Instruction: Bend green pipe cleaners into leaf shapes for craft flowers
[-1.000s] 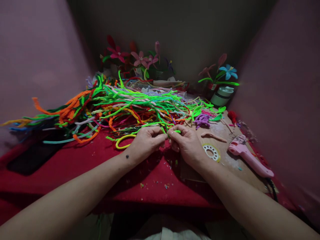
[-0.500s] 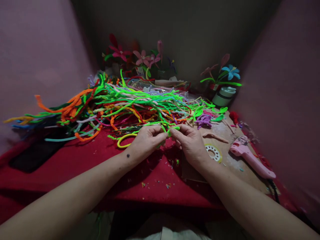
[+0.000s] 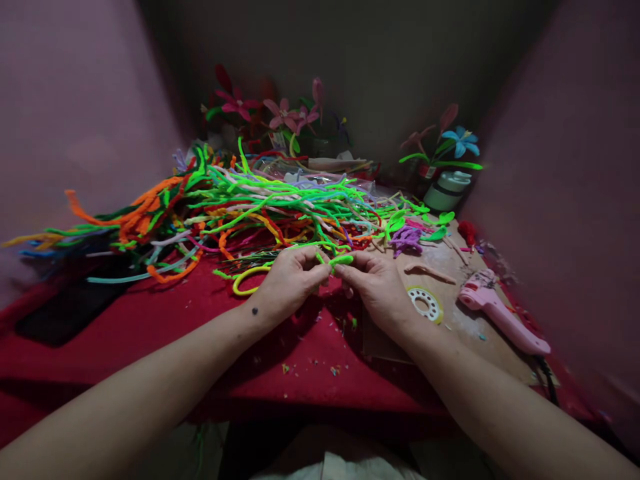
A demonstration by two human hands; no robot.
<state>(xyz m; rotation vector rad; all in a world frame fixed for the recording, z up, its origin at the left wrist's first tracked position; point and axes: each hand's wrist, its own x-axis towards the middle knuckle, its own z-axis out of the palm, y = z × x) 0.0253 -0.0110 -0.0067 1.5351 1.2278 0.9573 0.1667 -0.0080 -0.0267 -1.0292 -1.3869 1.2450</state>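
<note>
Between my fingertips is a bright green pipe cleaner, bent into a small shape partly hidden by my fingers. My left hand pinches one end of it with thumb and forefinger. Close beside it, my right hand pinches the other end, and the two thumbs nearly meet. Just beyond my hands lies a large heap of coloured pipe cleaners, mostly green. Yellow-handled scissors lie left of my left hand, their blades not visible.
On the right, a brown board carries a tape roll, a pink glue gun and a purple pipe-cleaner bundle. A black phone-like slab lies left on the red cloth. A blue flower stands behind near a pale jar.
Both thumbs have shifted slightly left along the green pipe cleaner, and its bent tip has turned a little. Both hands keep their pinch.
</note>
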